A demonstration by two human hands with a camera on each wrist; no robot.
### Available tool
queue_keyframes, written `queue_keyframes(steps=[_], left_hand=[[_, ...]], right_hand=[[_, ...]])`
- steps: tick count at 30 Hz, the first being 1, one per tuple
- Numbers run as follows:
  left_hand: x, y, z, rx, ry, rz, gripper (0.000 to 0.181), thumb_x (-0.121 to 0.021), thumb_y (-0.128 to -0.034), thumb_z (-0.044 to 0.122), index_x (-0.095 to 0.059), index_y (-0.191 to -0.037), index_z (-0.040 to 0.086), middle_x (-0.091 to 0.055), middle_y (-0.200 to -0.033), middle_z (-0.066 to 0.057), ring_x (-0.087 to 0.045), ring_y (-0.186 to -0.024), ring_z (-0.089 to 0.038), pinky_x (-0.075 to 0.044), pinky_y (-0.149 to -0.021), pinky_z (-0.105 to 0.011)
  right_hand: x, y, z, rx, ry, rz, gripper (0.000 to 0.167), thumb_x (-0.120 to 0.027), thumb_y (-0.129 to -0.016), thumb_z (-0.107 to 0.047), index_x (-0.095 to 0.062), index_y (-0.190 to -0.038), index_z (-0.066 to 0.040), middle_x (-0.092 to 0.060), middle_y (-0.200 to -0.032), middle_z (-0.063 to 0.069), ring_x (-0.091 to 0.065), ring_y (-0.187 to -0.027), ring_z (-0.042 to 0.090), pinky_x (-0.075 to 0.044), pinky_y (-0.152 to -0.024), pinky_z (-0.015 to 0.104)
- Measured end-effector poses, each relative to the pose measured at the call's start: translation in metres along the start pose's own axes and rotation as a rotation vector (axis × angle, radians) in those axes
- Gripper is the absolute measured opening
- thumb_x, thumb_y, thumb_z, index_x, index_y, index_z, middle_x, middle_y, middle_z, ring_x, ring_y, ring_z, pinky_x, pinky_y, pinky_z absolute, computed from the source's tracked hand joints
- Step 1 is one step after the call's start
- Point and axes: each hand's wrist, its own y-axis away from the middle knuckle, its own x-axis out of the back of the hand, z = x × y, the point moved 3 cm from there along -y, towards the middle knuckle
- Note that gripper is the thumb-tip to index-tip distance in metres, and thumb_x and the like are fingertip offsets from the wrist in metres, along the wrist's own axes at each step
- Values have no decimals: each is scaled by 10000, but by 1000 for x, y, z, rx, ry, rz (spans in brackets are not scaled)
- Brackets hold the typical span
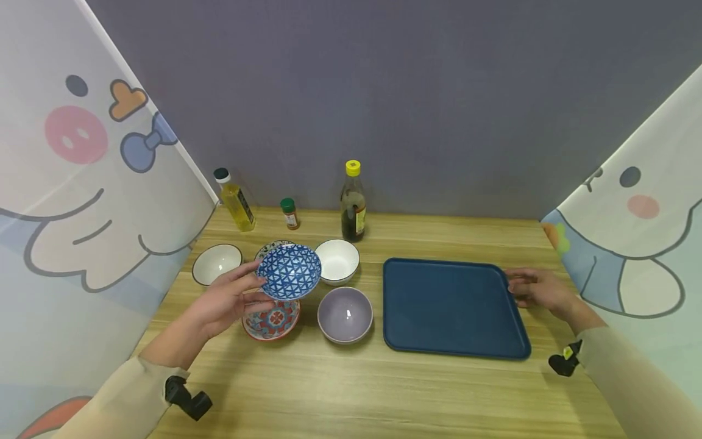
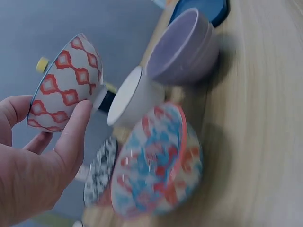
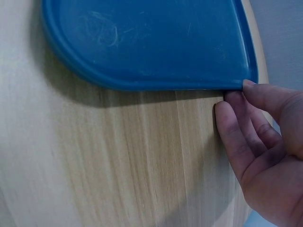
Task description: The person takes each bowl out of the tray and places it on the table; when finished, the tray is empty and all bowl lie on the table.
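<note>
My left hand (image 1: 225,302) grips a small bowl (image 1: 290,272) by its left side, raised above the other bowls. Its inside carries blue triangles; in the left wrist view its outside (image 2: 68,90) shows a red pattern on white. Just below it, a red-rimmed floral bowl (image 1: 272,323) sits on the table, partly covered. At the right, my right hand (image 1: 540,289) pinches the edge of a dark blue tray (image 1: 455,308). The right wrist view shows the thumb on the rim near a corner and fingers (image 3: 227,118) beneath; some fingertips are hidden.
A purple bowl (image 1: 345,317) and white bowl (image 1: 337,261) stand left of the tray. Another white bowl (image 1: 216,263) is far left; a dark-patterned one (image 1: 269,247) is partly hidden. Behind are an oil bottle (image 1: 237,204), spice jar (image 1: 289,214) and dark sauce bottle (image 1: 353,207).
</note>
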Motion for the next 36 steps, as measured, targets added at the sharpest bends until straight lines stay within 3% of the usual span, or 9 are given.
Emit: queue_keyframes(steps=[13,19,23,28,36], left_hand=[[73,46,-38,-51,86,112,679,-467,-1085,96,-44,-1611,24,-567,-1269,6,-694,-1096,-204,-589,-995,-391],[102,63,-59,-51,89,171,485,-461,-1081,70,-235,-1506,136,-598,-1224,15,-703,-1065,-202,-604,-970,-374],[116,72,-69,-44,102,160,345,-445,-1088,64,-358,-1372,240,-608,-1215,19,-706,-1063,-202,-606,-966,-377],[132,81,-80,-13,117,129,314,-442,-1094,69,-438,-1289,316,-619,-1213,24,-711,-1075,-215,-594,-985,-400],[150,88,-95,12,125,145,333,-446,-1095,63,-349,-1332,276,-648,-1193,14,-719,-1076,-222,-583,-1001,-425]], right_hand=[[0,1,3,20,3,12,579,-575,-1039,-50,-323,-1521,149,-476,-1395,412,-671,-941,26,-651,-774,343],[1,0,4,26,-4,13,579,-576,-1040,-56,-326,-1521,147,-497,-1386,389,-665,-952,19,-649,-779,340],[1,2,5,29,0,14,589,-594,-1034,-63,-331,-1517,150,-558,-1347,335,-664,-950,8,-649,-781,336],[0,4,5,43,-15,9,565,-569,-1046,-59,-333,-1512,155,-578,-1315,290,-659,-953,0,-648,-772,335],[-1,1,3,34,-44,14,575,-579,-1043,-66,-333,-1514,153,-619,-1286,217,-676,-934,34,-647,-769,329]])
